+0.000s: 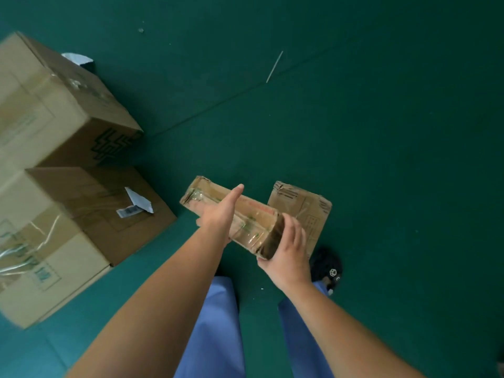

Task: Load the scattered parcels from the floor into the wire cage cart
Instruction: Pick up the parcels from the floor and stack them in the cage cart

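Note:
A small taped cardboard parcel (253, 222) is held above the green floor between both my hands. My left hand (221, 216) grips its left side, thumb pointing up over the top, fingers hidden under it. My right hand (289, 255) cups its near right end with curled fingers. Another small cardboard parcel (302, 208) lies on the floor just behind and to the right. The wire cage cart is out of view.
Two large taped cardboard boxes sit at the left, one far (54, 105) and one near (68, 236), each with torn label scraps. A thin stick (274, 67) lies on the green floor (381, 132). My black shoe (326, 266) and blue trousers show below.

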A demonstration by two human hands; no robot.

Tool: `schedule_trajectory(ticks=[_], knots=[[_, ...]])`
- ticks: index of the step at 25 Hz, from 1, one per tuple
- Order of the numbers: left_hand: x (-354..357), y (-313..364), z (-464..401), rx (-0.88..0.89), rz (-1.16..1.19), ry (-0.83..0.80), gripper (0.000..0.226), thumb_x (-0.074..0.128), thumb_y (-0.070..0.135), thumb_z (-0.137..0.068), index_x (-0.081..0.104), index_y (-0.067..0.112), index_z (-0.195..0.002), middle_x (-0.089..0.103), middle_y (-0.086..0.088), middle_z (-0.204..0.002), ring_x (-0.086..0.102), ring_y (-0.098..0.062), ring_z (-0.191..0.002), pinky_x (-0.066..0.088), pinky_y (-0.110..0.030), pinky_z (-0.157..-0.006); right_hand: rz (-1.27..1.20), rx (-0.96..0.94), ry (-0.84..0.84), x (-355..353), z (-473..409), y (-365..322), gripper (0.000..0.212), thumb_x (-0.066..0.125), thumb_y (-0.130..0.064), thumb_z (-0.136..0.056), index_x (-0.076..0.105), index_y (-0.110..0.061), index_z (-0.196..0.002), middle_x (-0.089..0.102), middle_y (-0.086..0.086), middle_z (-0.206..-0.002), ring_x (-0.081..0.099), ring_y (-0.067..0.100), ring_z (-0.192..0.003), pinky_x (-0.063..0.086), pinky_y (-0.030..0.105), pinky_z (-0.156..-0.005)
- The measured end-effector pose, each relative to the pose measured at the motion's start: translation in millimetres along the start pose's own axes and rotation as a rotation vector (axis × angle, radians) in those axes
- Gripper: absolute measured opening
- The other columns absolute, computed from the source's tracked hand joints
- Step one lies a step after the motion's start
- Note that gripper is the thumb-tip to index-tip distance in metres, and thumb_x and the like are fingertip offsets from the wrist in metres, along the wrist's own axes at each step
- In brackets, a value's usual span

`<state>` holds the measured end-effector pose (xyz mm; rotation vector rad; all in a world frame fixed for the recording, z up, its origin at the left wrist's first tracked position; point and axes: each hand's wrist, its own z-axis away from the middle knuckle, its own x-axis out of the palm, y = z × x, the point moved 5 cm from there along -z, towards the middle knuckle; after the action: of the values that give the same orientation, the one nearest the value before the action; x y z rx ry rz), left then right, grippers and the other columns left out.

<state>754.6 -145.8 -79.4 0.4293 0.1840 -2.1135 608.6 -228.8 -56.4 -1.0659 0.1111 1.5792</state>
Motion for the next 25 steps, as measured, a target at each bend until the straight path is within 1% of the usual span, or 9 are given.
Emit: schedule_trajectory(ticks=[2,4,5,7,9,12,16,20,25], knots=[[8,-24,-62,-0.073,-0.088,0.060,0.166,0.073,0.084,0.002,0.015,0.039,-0.148,0.039,-0.007,-0.144,0.048,-0.041,-0.121,0.046,-0.058,-0.090,0.034,-0.115,0.064,4,2,1,0.114,0.092,-0.020,-0.047,0.024,-0.012,-0.138,0.037,0.013,-0.137,0.033,0.033,-0.128,0.036,0.049,-0.108],[12,-37,-89,-0.113,-0.161,0.099,0.165,0.071,0.081,0.008,0.025,0.035,-0.143,0.049,-0.013,-0.129,0.057,-0.044,-0.104,0.047,-0.058,-0.087,0.031,-0.165,-0.005,13,4,8,0.112,0.091,-0.019,-0.050,0.024,-0.013,-0.139,0.030,0.007,-0.137,0.027,0.028,-0.130,0.031,0.044,-0.110],[11,-37,-73,-0.112,-0.186,0.115,0.156,0.075,0.079,-0.002,0.027,0.031,-0.143,0.049,-0.015,-0.126,0.057,-0.044,-0.100,0.048,-0.055,-0.088,0.036,-0.179,-0.074,18,6,13,0.110,0.089,-0.020,-0.055,0.021,-0.017,-0.141,0.027,0.004,-0.141,0.025,0.026,-0.133,0.030,0.044,-0.113],[5,-28,-23,-0.032,-0.342,0.199,0.121,0.079,0.065,-0.048,0.022,0.025,-0.147,0.033,-0.019,-0.139,0.046,-0.044,-0.115,0.045,-0.045,-0.094,0.067,-0.152,-0.276,26,8,28,0.101,0.080,-0.021,-0.070,0.015,-0.023,-0.148,0.016,-0.003,-0.153,0.019,0.022,-0.142,0.028,0.043,-0.116],[1,-23,-7,0.198,-0.616,0.291,0.105,0.073,0.048,-0.073,0.009,0.026,-0.152,0.008,-0.017,-0.150,0.026,-0.040,-0.132,0.039,-0.048,-0.100,0.112,0.012,-0.416,27,11,49,0.084,0.069,-0.015,-0.080,0.023,-0.026,-0.150,0.008,-0.006,-0.159,0.018,0.021,-0.144,0.029,0.038,-0.115],[6,-15,1,0.591,-1.097,0.242,0.113,0.074,0.043,-0.071,-0.004,0.032,-0.152,-0.005,-0.010,-0.153,0.016,-0.034,-0.136,0.041,-0.048,-0.101,-0.027,0.439,-0.161,4,1,76,0.065,0.062,-0.019,-0.089,0.032,-0.019,-0.147,0.021,0.003,-0.155,0.031,0.026,-0.137,0.036,0.035,-0.105],[36,-22,-6,0.743,-1.259,0.086,0.117,0.077,0.044,-0.068,-0.005,0.034,-0.152,-0.006,-0.003,-0.153,0.019,-0.029,-0.137,0.038,-0.045,-0.105,-0.303,0.859,-0.053,-3,-18,108,0.095,0.069,-0.038,-0.086,0.006,-0.019,-0.154,0.008,0.009,-0.160,0.025,0.032,-0.142,0.031,0.042,-0.109],[54,-28,-27,0.707,-1.146,0.085,0.121,0.080,0.041,-0.066,-0.004,0.033,-0.152,-0.004,0.001,-0.154,0.023,-0.028,-0.136,0.040,-0.046,-0.103,-0.284,0.865,-0.113,12,-43,111,0.125,0.075,-0.059,-0.070,-0.017,-0.033,-0.151,-0.014,0.011,-0.160,0.009,0.035,-0.147,0.018,0.053,-0.115],[53,-33,-41,0.779,-1.142,0.118,0.119,0.079,0.039,-0.066,-0.005,0.036,-0.151,-0.005,0.001,-0.152,0.021,-0.027,-0.136,0.042,-0.045,-0.102,-0.198,0.813,-0.168,44,-67,93,0.141,0.073,-0.074,-0.057,-0.027,-0.034,-0.147,-0.034,0.010,-0.154,-0.015,0.039,-0.145,0.003,0.060,-0.115]])
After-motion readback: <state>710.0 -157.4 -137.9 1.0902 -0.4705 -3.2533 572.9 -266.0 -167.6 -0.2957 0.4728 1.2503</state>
